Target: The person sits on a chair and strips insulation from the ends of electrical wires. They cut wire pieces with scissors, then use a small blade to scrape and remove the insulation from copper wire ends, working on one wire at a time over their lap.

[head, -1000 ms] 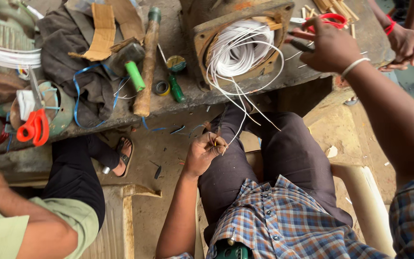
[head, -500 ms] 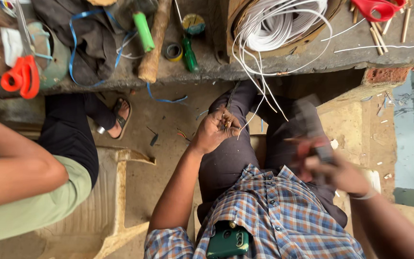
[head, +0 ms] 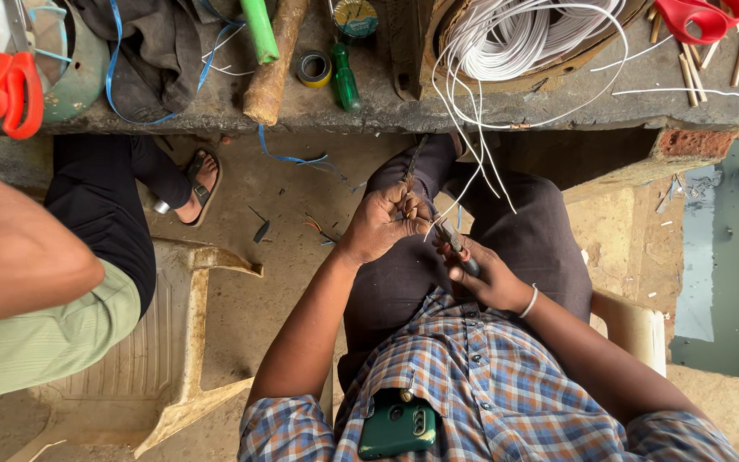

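While the left hand (head: 384,221) curls shut around a bunch of thin wire ends (head: 412,175) over the lap, the right hand (head: 482,274) grips a small dark tool (head: 453,242) whose tip meets the wires. White wires (head: 472,162) run up to a coil (head: 523,38) on the surface (head: 506,107), whose edge lies just beyond the hands. Bare floor (head: 292,197) opens to the left, before a neighbour's plastic chair (head: 186,342).

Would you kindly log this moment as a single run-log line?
left hand: pinching white wires | right hand: gripping pliers at the wire ends | wire coil: on bench
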